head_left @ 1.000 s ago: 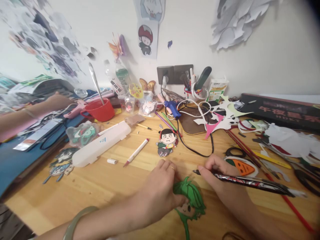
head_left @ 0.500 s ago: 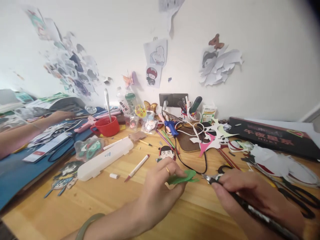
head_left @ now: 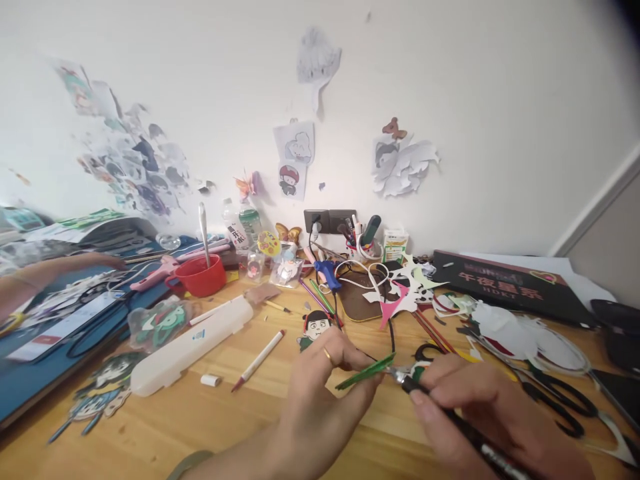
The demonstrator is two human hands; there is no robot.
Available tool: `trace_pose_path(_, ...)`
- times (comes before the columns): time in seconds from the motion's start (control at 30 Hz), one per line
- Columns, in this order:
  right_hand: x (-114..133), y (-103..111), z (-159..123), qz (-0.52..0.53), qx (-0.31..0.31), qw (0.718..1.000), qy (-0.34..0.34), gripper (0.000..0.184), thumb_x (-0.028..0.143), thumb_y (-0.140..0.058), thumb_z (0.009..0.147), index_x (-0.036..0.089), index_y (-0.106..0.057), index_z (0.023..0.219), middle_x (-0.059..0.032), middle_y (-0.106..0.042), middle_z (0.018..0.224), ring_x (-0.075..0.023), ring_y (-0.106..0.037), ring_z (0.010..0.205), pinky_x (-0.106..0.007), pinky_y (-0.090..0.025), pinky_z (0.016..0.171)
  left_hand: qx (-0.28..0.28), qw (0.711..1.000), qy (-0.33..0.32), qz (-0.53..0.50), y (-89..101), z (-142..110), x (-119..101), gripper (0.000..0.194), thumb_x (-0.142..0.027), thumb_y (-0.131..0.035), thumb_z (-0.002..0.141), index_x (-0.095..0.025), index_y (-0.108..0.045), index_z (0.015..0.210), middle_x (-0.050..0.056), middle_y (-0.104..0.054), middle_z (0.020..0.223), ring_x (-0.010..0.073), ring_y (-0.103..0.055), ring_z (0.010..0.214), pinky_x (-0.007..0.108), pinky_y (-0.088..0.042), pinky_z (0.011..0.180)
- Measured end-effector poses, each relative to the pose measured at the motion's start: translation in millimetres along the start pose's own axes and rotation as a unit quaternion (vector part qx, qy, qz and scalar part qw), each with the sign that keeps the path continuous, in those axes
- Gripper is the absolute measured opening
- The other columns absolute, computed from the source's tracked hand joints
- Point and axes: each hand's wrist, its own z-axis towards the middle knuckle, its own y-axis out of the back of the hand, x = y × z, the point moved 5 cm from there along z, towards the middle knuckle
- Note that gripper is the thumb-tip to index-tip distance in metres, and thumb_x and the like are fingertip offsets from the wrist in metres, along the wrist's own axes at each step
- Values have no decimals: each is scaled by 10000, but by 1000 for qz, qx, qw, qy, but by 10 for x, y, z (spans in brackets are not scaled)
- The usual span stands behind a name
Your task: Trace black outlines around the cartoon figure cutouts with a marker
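Observation:
My left hand (head_left: pixel 320 400) pinches a green-haired cartoon cutout (head_left: pixel 367 373) between thumb and fingers, raised above the table and seen nearly edge-on. A black pen (head_left: pixel 413 387) with a silvery tip is gripped in my right hand (head_left: pixel 485 413). Its tip meets or almost meets the right edge of the cutout; actual contact cannot be made out. Behind my left hand lies a black-haired cartoon cutout (head_left: pixel 317 325), partly covered by my fingers. To the left rest an uncapped red marker (head_left: pixel 259 360) and its white cap (head_left: pixel 211 380).
A long translucent case (head_left: pixel 193 347) and a red mug (head_left: pixel 201 275) with a spoon stand left. A blue glue gun (head_left: pixel 327 274) with its cord sits behind. Scissors (head_left: pixel 560 397) and paper scraps (head_left: pixel 505 330) lie right. Another person's arm (head_left: pixel 50 283) reaches in at far left.
My left hand has lifted the green cutout off the table and tilted it edge-on. My right hand has brought the pen tip to the cutout's edge. The view has tipped upward.

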Motion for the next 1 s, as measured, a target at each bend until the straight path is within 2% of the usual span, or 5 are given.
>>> trace_pose_path(0.1,-160,70,91,63,-7,991,-114,154,197,-561,741,247,-500,608,31,-537,520,-119,-509,444,-202,-419,381,44,983,165,-72,-63,0,99,139,-168,-655,719,-146,-529,666,-5,-547,670,109,-514,641,229,-408,590)
trace_pose_path(0.2,-277,84,150,92,38,980,-175,191,313,-582,747,243,-517,582,19,-498,468,-127,-465,414,-220,-384,350,86,919,323,-212,-147,-41,173,236,-236,-721,648,-131,-517,703,10,-589,676,128,-570,609,245,-455,580)
trace_pose_path(0.27,-309,65,163,92,77,975,-187,170,333,-620,710,243,-539,591,15,-518,493,-133,-480,442,-222,-398,371,96,873,379,-291,-183,-63,187,317,-268,-762,598,-121,-514,729,21,-610,670,136,-589,574,257,-487,568)
trace_pose_path(0.67,-387,-51,106,151,173,934,-272,198,326,-581,697,208,-479,575,44,-409,504,-96,-358,458,-197,-319,402,119,805,412,-410,-175,-83,152,189,-176,-763,619,-88,-624,713,27,-641,668,82,-569,563,169,-442,551)
trace_pose_path(1.0,-407,-68,74,139,184,938,-258,203,316,-584,698,214,-469,565,35,-435,531,-113,-410,492,-213,-363,433,110,807,432,-387,-177,-103,177,250,-172,-789,561,-101,-584,684,10,-626,643,83,-553,547,170,-431,533)
